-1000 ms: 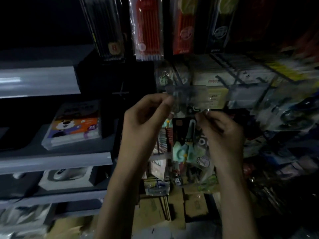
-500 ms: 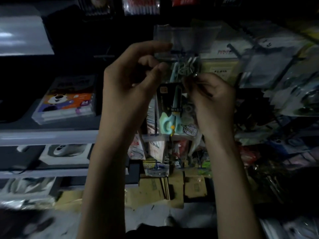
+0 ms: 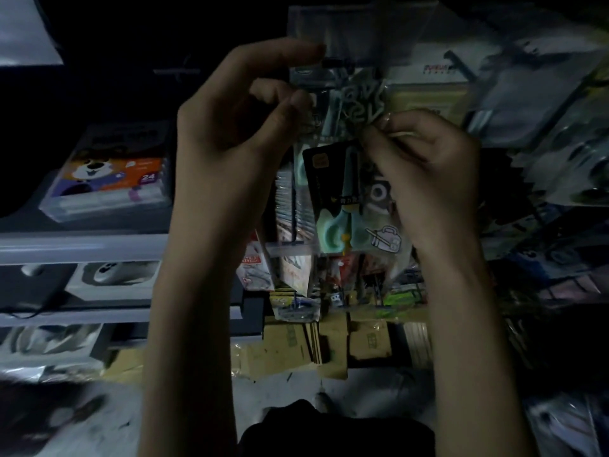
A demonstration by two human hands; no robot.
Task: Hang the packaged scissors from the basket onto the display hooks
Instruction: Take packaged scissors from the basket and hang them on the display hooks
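1 scissors pack [image 3: 339, 196] hangs below fingers [image 3: 400, 128].

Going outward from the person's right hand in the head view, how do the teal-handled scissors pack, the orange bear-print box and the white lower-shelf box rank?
1. The teal-handled scissors pack: pinched at its top by the right hand.
2. The orange bear-print box: upper shelf, far left.
3. The white box: shelf below, far left.

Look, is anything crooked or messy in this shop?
Yes. The scissors pack leans crookedly, pinched at its top by the right hand; it is too dark to tell whether it is hooked. Below, cardboard pieces lie in a loose heap on the floor.
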